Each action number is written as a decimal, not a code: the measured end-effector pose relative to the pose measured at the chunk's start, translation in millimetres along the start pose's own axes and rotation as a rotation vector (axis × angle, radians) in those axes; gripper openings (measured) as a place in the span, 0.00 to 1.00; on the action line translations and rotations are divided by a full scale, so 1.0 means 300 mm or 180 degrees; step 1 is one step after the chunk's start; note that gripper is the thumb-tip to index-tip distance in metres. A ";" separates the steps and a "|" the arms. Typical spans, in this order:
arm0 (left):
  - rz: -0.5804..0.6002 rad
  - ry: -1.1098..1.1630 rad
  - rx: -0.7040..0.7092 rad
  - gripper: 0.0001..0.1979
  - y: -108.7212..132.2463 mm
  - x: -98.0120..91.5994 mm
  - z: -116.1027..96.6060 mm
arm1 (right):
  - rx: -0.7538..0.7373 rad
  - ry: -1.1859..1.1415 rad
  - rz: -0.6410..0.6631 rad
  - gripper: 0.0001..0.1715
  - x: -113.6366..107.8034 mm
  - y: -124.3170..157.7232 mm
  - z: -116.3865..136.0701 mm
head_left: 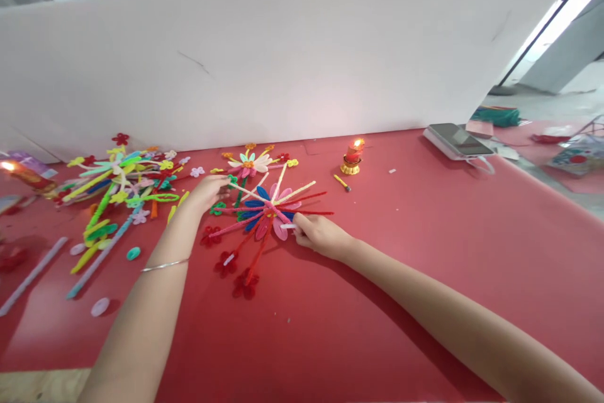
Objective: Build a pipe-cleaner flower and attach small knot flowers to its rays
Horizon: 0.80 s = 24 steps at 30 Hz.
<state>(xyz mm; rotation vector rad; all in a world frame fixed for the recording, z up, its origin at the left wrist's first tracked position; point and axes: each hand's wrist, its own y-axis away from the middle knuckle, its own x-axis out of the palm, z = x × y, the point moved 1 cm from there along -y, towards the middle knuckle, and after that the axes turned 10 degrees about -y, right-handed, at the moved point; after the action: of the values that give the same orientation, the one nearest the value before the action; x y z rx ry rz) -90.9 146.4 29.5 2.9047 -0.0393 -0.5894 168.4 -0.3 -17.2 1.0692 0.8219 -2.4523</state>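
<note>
A flower of fuzzy pipe cleaners (279, 227) lies on the red tabletop, with pink and blue petals and long stems spreading out in red, pink, white and cream. Several stems end in small blooms, such as a dark red bloom (246, 283). My left hand (211, 194) reaches to the far left of it, fingers closed around a small green pipe-cleaner bloom (233, 181) at a stem's end; fingertips are partly hidden. My right hand (321, 234) pinches a short whitish stick (287, 226), its end against or just over the flower's centre.
A lit red candle (353, 154) stands on a gold base behind my right hand, beside a short yellow stick (342, 183). Another lit candle (28, 176) leans at far left, near a pipe-cleaner bouquet (113, 170). A device with a cable (457, 141) lies by the white panel (283, 51).
</note>
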 end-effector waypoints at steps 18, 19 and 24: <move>0.0382 0.0890 0.0228 0.02 0.188 0.182 -0.050 | -0.0002 0.0313 -0.0011 0.07 -0.108 0.246 0.018; 0.0379 0.0904 0.0207 0.02 0.196 0.186 -0.046 | 0.0025 0.0309 -0.0003 0.07 -0.114 0.252 0.015; 0.0332 0.0854 0.0150 0.02 0.225 0.180 -0.033 | 0.0106 0.0317 0.0044 0.08 -0.121 0.243 0.010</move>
<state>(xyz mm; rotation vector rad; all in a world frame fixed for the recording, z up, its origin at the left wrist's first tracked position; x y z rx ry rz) -36.8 78.4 29.7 2.9776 -0.1695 -0.1815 228.0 -55.7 -15.3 1.2136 0.8034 -2.4259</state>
